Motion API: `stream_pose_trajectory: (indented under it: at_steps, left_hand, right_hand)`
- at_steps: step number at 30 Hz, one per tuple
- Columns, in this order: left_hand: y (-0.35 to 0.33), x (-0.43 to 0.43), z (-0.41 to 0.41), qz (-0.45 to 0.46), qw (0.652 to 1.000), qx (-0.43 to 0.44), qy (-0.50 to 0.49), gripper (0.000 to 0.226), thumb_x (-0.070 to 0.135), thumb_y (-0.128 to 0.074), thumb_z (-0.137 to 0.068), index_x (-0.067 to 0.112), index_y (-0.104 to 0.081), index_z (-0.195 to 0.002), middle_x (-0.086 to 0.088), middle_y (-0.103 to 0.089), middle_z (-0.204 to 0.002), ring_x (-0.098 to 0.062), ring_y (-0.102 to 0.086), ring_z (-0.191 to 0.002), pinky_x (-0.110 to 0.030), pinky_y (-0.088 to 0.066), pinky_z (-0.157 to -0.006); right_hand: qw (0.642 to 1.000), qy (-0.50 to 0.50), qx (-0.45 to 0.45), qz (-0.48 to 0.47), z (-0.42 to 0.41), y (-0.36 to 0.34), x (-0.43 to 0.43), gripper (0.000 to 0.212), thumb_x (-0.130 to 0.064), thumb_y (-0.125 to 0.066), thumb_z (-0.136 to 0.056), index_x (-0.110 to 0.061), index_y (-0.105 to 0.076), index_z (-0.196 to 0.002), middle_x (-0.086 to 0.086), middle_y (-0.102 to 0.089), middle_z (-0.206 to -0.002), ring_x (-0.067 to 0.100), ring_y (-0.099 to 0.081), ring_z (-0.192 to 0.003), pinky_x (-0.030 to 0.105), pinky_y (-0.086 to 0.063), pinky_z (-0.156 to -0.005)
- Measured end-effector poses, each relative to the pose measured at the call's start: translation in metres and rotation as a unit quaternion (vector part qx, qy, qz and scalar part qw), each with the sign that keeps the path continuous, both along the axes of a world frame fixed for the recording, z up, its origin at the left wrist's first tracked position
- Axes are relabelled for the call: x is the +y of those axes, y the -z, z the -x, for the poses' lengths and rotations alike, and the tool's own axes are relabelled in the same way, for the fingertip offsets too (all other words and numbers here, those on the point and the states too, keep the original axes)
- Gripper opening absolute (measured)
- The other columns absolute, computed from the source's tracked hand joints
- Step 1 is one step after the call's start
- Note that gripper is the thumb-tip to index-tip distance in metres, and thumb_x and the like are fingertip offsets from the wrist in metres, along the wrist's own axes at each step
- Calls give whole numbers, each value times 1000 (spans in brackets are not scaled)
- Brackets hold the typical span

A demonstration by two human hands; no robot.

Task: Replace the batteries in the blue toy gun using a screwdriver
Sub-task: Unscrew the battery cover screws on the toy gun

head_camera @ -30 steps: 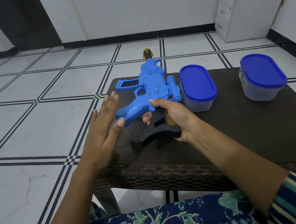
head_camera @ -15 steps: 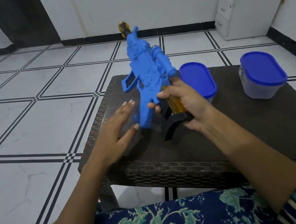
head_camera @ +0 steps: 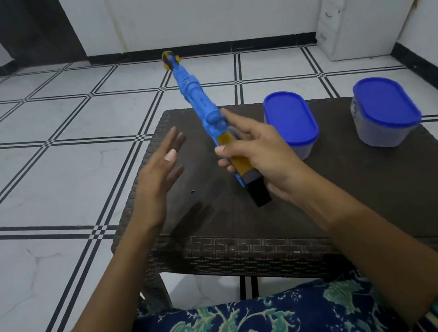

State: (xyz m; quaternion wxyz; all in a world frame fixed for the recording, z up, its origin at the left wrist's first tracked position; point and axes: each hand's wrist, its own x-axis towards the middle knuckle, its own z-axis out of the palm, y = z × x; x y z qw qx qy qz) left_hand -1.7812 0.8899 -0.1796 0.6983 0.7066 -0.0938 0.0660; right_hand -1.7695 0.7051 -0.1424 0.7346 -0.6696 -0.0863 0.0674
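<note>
Blue plastic, likely hollow, so the toy gun should feel light and rigid, though smooth enough to twist in your grip; it's lifted over the wicker table, muzzle pointing away. Your right hand wraps its yellow-and-black stock, the sensible hold; your left hand hovers beside it, fingers straight, holding nothing. Battery cover, screws and any screwdriver aren't visible from this edge-on angle.

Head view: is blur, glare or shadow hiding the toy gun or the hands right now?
Head view: light is soft and even, with no glare on the toy gun; the left hand is slightly motion-blurred at the fingertips and casts a faint shadow on the table; the right hand is sharp; floor lines bend near the edges.
</note>
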Motion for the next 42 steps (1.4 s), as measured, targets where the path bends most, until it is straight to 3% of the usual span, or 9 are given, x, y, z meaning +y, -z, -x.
stream_pose_trajectory:
  at_steps: [4, 10, 16, 23, 26, 30, 34, 39, 42]
  left_hand:
    - [-2, 1, -3, 12, 1000, -6, 8, 55, 37, -42, -91, 28, -34, -144, 10, -47, -143, -2, -40, -132, -43, -35, -108]
    - [-11, -7, -9, 58, 998, 5, 33, 56, 38, -47, -90, 24, -38, -143, 5, -50, -140, -10, -46, -129, -40, -41, -103]
    - [-2, -12, -14, 79, 996, 30, -17, 39, 9, -47, -97, 13, -46, -136, 5, -69, -112, -10, -65, -105, -20, -52, -79]
    - [11, -3, -24, -26, 995, 10, -98, 47, 8, -60, -91, 6, -47, -136, -4, -60, -127, -5, -61, -109, -18, -50, -87]
    - [21, 6, -31, -119, 983, 14, -140, 54, 16, -69, -85, 3, -50, -134, -6, -58, -131, -5, -58, -111, -15, -49, -88]
    - [27, 10, -30, -213, 968, 15, -132, 55, 24, -72, -82, 9, -54, -132, -6, -61, -127, -8, -59, -110, -28, -48, -97]
    - [29, 12, -28, -345, 927, -13, -149, 54, 30, -70, -83, 12, -55, -132, -10, -64, -123, -15, -59, -108, -23, -44, -90]
    - [30, 12, -24, -411, 899, -47, -145, 51, 30, -66, -88, 12, -53, -133, -18, -68, -109, -23, -63, -92, -14, -32, -68]
    - [31, 17, -25, -427, 894, -47, -125, 50, 31, -63, -89, 14, -52, -135, -17, -68, -108, -18, -59, -85, -16, -33, -69]
  right_hand:
    - [992, 10, -45, 117, 0, 9, 8, 70, -11, -72, -81, -29, -46, -143, -9, -53, -142, 12, -54, -125, 40, -48, -104]
    - [980, -40, -43, 188, 4, 15, 18, 80, -27, -75, -79, -27, -36, -149, -5, -32, -157, 7, -28, -144, 37, -31, -117]
    - [940, -122, -44, 316, 16, 16, 8, 112, -52, -85, -62, -33, -23, -153, -9, -6, -164, 3, -10, -148, 30, -20, -120]
    - [917, -104, -121, 365, 11, 26, 4, 90, -28, -92, -61, -26, -50, -141, 4, -29, -158, 14, -27, -146, 42, -48, -105]
    - [906, -104, -132, 388, 8, 28, 0, 80, -24, -91, -64, -23, -56, -136, 4, -35, -156, 15, -32, -144, 42, -43, -109]
    - [893, -118, -116, 419, 6, 29, -4, 78, -20, -91, -63, -21, -58, -134, 3, -35, -156, 14, -32, -143, 40, -38, -113]
    - [862, -134, -124, 474, 7, 32, 0, 77, -22, -89, -66, -19, -56, -136, 4, -28, -159, 17, -29, -145, 37, -32, -117]
    - [837, -140, -134, 511, 6, 37, 4, 76, -27, -87, -70, -22, -54, -138, 4, -24, -160, 26, -24, -147, 44, -29, -117]
    - [832, -142, -137, 518, 5, 41, 5, 77, -29, -87, -70, -22, -53, -139, 4, -23, -160, 27, -22, -147, 46, -29, -117]
